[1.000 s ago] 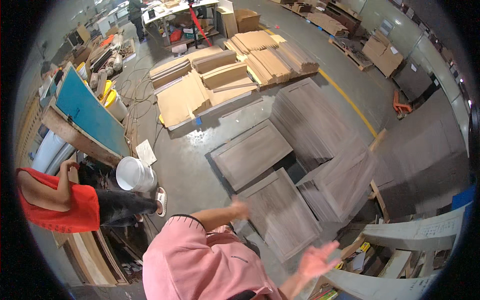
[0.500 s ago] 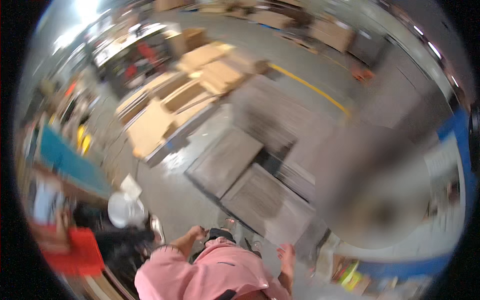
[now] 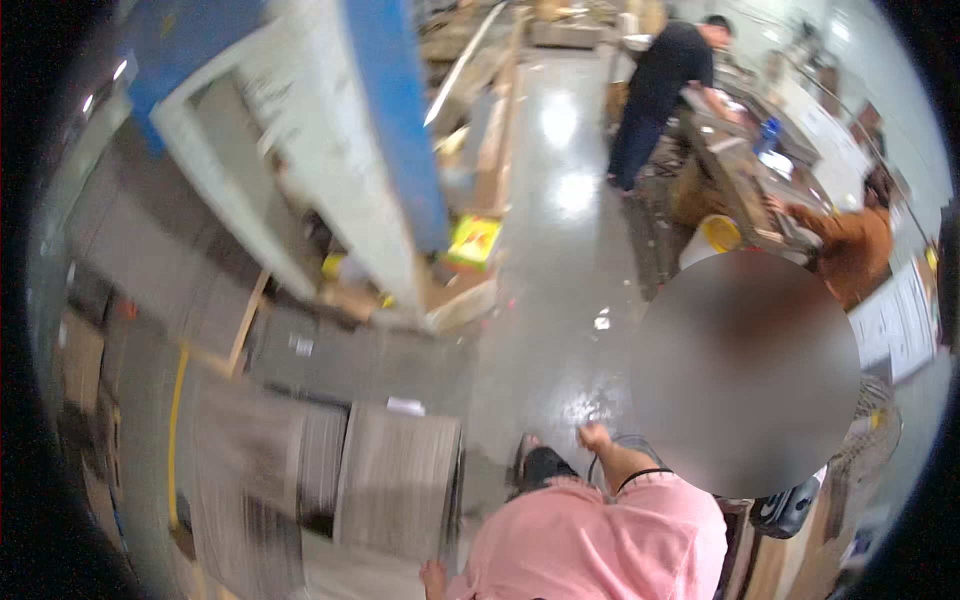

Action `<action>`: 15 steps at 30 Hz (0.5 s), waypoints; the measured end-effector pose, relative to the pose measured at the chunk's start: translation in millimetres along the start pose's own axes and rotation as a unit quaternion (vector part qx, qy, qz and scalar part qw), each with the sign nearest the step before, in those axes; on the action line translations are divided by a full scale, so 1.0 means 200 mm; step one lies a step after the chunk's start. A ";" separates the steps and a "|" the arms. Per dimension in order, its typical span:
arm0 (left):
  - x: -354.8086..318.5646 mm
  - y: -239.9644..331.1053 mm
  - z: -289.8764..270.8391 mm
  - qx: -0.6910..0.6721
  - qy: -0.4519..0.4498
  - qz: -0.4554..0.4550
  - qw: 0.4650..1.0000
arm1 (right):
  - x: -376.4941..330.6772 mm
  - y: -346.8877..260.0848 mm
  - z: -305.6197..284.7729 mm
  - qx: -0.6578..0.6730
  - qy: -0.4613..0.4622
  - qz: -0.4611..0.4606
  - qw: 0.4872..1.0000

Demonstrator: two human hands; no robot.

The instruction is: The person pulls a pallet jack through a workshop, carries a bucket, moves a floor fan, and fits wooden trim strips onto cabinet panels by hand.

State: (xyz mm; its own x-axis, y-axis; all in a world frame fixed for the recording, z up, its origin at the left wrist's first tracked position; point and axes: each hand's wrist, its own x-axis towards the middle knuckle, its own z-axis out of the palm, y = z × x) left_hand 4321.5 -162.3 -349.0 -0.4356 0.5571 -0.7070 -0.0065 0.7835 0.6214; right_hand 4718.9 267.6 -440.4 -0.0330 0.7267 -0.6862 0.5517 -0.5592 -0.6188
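The right hand (image 3: 594, 437) was raised over the glossy grey concrete floor (image 3: 560, 300), its grip curled loosely together on nothing (motion blur hid the fingertips), with a thin black band on the forearm behind it. The left hand (image 3: 433, 574) hung low at the picture's lower edge just beside the nearest flat grey wood-grain panel (image 3: 398, 478) lying on the floor; whether its grip touched or held that panel's edge, I cannot tell. The pink shirt (image 3: 590, 545) filled the space between both hands.

floor (image 3: 570, 300): glossy, smooth concrete | panels (image 3: 395, 480): matt grey wood-grain | shirt (image 3: 600, 545): pink cloth
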 end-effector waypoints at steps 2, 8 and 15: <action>0.22 0.18 0.04 0.015 -0.048 -0.017 0.999 | 0.12 0.30 -0.08 -0.116 -0.002 0.072 0.991; 0.70 0.58 0.28 -0.013 -0.073 -0.082 0.994 | -0.04 -0.05 -0.19 0.052 -0.043 0.142 0.988; 1.44 1.92 0.93 -0.018 -0.149 0.031 0.988 | 0.17 -0.55 -0.75 0.343 0.065 0.119 0.929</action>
State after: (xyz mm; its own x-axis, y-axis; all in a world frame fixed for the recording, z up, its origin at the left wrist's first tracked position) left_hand 4360.4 350.4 -376.5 -0.1510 0.6639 -0.7324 -0.0225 0.7384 0.6740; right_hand 4782.5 413.2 -338.3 0.1469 0.5661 -0.8111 -0.1328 -0.8013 -0.5833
